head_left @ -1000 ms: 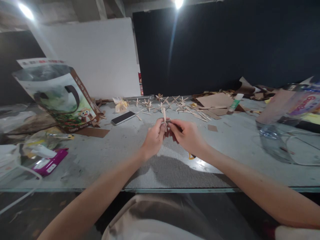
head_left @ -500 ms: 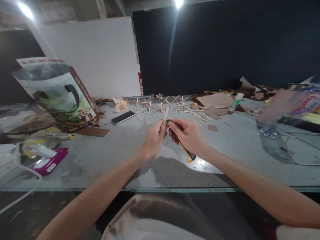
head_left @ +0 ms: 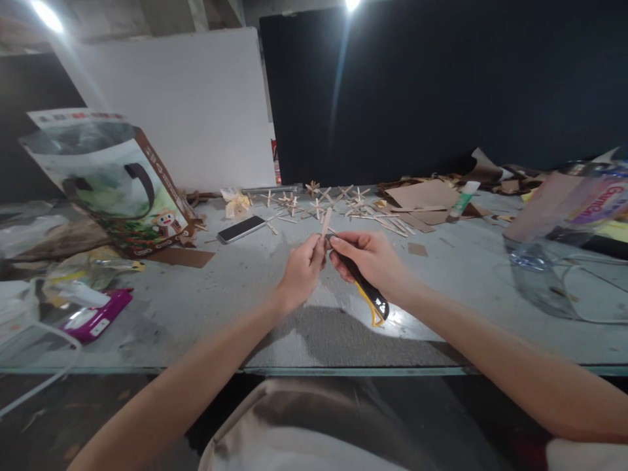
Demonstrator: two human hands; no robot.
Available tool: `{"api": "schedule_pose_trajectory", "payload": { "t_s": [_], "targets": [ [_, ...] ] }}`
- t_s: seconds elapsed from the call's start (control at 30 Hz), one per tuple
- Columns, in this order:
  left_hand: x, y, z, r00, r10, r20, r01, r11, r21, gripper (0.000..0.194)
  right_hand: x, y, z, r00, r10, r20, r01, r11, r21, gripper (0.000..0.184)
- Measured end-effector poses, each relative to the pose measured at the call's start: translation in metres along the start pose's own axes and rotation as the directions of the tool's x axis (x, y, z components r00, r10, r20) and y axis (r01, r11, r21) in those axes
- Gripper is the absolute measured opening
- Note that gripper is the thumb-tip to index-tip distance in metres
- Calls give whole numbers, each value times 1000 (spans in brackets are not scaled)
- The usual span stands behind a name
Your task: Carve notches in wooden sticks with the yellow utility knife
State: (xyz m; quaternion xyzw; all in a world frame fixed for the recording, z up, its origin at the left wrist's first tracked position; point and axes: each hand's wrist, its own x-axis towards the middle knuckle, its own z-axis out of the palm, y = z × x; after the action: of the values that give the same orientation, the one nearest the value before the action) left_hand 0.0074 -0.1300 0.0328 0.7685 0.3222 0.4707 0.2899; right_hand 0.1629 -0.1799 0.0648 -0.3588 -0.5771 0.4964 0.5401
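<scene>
Pinched in my left hand (head_left: 301, 265) is a flat wooden craft stick (head_left: 326, 221), its upper end pointing up and away from me. My right hand (head_left: 370, 258) is closed around a black and yellow utility knife (head_left: 375, 304), whose handle end sticks out below the palm. Both hands meet above the middle of the table, and the knife's front end is at the stick beside my left fingers. Fingers hide the blade and the lower part of the stick. Behind my hands lie several crossed wooden sticks (head_left: 360, 208).
A phone (head_left: 241, 229) lies left of my hands, with a large printed bag (head_left: 132, 190) beyond it. A purple pack (head_left: 101, 317) is at the left. Cardboard pieces (head_left: 422, 195), a glue stick (head_left: 464, 198) and a plastic bottle (head_left: 589, 199) are on the right.
My right hand has turned slightly, and more of the utility knife's handle shows below it. My left hand keeps the stick in nearly the same place.
</scene>
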Motion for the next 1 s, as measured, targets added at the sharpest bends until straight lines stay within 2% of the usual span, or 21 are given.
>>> {"api": "schedule_pose_trajectory", "payload": {
  "t_s": [0.27, 0.47, 0.57, 0.67, 0.77, 0.83, 0.9, 1.0],
  "targets": [
    [1, -4, -1, 999, 52, 6, -52, 999, 15, 55, 4, 1, -5, 987, 160, 35, -163, 969, 183, 28],
    [1, -2, -3, 997, 79, 1, -79, 997, -7, 58, 11, 3, -9, 970, 196, 144, -228, 938, 262, 28],
    [-1, -1, -3, 996, 89, 22, -89, 996, -10, 55, 10, 0, -8, 968, 166, 189, -212, 942, 260, 28],
    [-3, -3, -1, 996, 82, 29, -82, 997, -14, 51, 8, -2, -8, 986, 93, 141, -124, 965, 230, 30],
    [-3, -8, 2, 998, 44, 42, -42, 999, -32, 51, 6, -2, -10, 999, -22, 35, 18, 992, 123, 34],
    [-2, -10, 3, 999, -2, 46, 5, 998, -61, 51, 5, 0, -13, 991, -128, -30, 126, 990, -56, 35],
    [-1, -10, 4, 998, -31, 47, 35, 996, -85, 48, 6, 3, -15, 966, -252, -56, 224, 925, -308, 36],
    [-1, -9, 3, 998, -31, 52, 34, 998, -61, 39, 9, 8, -18, 919, -391, -44, 287, 742, -606, 32]
  ]
}}
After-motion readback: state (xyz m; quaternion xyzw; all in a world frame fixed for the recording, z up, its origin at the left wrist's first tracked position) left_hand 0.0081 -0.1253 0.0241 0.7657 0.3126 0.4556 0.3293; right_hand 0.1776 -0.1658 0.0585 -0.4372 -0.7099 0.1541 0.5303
